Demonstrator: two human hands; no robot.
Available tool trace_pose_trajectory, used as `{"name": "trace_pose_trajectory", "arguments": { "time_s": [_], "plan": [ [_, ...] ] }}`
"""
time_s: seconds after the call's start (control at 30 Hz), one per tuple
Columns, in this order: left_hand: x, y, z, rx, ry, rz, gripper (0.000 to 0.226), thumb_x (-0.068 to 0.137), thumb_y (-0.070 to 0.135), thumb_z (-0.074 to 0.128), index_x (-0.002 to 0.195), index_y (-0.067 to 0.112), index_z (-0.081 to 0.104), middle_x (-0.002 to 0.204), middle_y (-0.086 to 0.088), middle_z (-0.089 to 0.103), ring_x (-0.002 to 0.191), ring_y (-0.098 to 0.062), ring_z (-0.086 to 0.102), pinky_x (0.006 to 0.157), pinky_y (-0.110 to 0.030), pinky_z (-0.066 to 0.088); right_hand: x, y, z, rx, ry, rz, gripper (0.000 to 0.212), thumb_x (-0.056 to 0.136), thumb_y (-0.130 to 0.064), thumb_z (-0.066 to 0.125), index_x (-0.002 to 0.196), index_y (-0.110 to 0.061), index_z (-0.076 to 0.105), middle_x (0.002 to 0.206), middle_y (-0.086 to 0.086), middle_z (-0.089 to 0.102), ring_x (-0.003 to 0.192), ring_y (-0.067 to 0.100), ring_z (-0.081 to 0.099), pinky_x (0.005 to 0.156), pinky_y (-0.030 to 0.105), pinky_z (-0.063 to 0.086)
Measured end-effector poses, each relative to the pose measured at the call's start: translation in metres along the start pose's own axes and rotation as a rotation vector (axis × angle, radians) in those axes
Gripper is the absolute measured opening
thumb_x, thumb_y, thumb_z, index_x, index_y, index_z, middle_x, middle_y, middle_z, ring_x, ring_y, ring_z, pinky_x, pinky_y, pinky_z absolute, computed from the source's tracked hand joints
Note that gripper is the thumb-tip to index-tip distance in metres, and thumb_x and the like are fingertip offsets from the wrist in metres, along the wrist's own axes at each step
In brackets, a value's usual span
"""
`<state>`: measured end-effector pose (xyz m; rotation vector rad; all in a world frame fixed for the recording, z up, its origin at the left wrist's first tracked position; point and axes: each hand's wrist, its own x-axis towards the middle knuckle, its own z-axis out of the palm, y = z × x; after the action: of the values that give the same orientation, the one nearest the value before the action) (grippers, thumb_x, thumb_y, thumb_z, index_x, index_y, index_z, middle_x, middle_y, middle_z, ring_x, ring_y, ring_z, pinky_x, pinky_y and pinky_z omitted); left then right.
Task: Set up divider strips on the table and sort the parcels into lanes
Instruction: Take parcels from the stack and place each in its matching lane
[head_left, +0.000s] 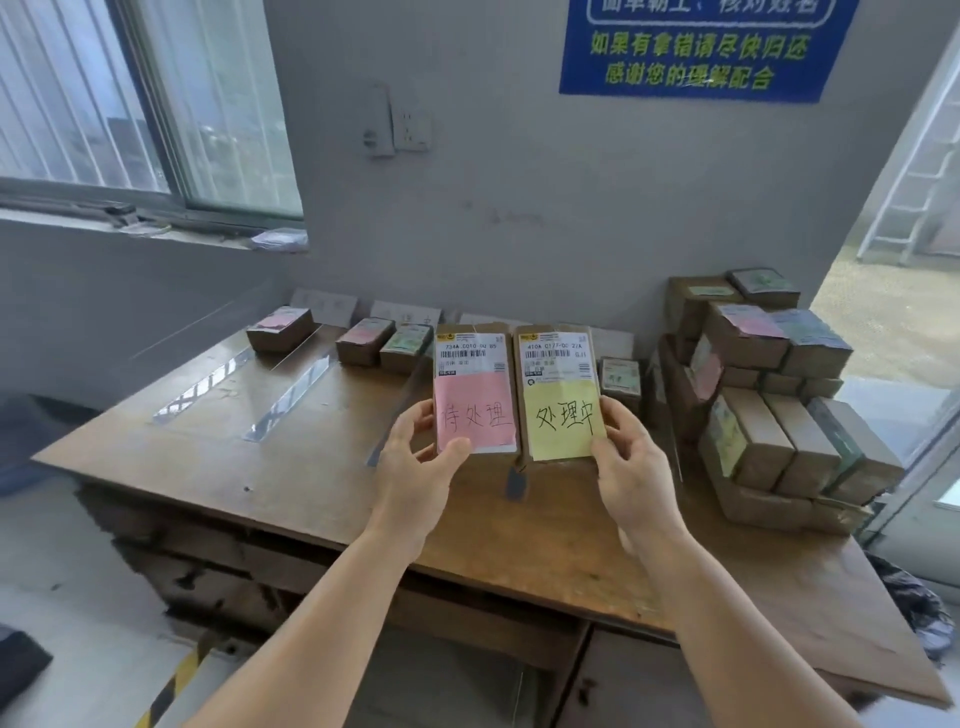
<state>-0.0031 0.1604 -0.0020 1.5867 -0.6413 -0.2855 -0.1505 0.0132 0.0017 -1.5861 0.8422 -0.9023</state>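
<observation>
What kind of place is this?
Probably a small parcel pickup or sorting point: a stack of labelled cardboard parcels on a worn wooden table, a blue notice on the wall, and two parcels held up bearing shipping labels.

Blue sign (706, 47) with green lettering, high on grey wall. White socket (410, 130) below, leftward. Sliding window (130, 104) at left. Open doorway (904, 208) at right, metal ladder (904, 197) outside.

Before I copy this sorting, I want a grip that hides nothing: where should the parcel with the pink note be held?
Hold the pink-note parcel by its lower left corner, coming from below, as the left hand does: thumb on the front, fingers behind. It is flat and upright, facing the camera, so that grip leaves the barcode label and most of the handwritten note readable.
</observation>
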Motion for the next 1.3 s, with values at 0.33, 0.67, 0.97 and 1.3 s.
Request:
{"name": "trace_pose_trajectory", "arguments": {
  "time_s": [0.33,0.67,0.97,1.3],
  "plan": [
    [0.091,-0.015,-0.053,-0.048,0.08,-0.019,0.042,0.089,0.022,0.066,0.124,0.035,0.048,0.109,0.007,0.064,0.104,-0.015,0.062,0.084,-0.031,0.056,0.08,-0.002,0.1,0.047,-0.139,0.016,0.04,0.099,-0.019,0.048,0.129,-0.045,0.043,0.103,-0.016,0.067,0.103,0.004,0.06,0.069,0.021,0.054],
    [0.206,-0.029,-0.095,-0.077,0.161,-0.076,0.039,0.09,0.014,0.063,0.11,0.045,0.049,0.094,0.014,0.068,0.08,0.014,0.062,0.053,-0.005,0.045,0.179,-0.009,0.2,0.078,-0.305,0.066,0.032,0.097,-0.022,0.051,0.113,-0.049,0.043,0.104,-0.017,0.064,0.098,0.002,0.057,0.067,0.018,0.041],
    [0.272,-0.056,-0.146,-0.067,0.164,-0.179,0.048,0.091,0.023,0.064,0.132,0.031,0.043,0.112,0.001,0.065,0.112,-0.023,0.058,0.094,-0.04,0.052,0.214,-0.013,0.279,0.119,-0.345,0.161,0.034,0.095,-0.019,0.054,0.127,-0.026,0.044,0.109,-0.006,0.064,0.1,0.007,0.058,0.066,0.019,0.043],
    [0.376,-0.115,-0.233,-0.075,0.069,-0.289,0.041,0.089,0.02,0.066,0.122,0.03,0.045,0.104,-0.002,0.067,0.099,-0.018,0.065,0.07,-0.025,0.056,0.231,0.005,0.392,0.114,-0.103,0.324,0.045,0.097,-0.016,0.051,0.138,-0.022,0.035,0.114,-0.001,0.062,0.095,0.01,0.055,0.079,0.026,0.043]
  ]
}}
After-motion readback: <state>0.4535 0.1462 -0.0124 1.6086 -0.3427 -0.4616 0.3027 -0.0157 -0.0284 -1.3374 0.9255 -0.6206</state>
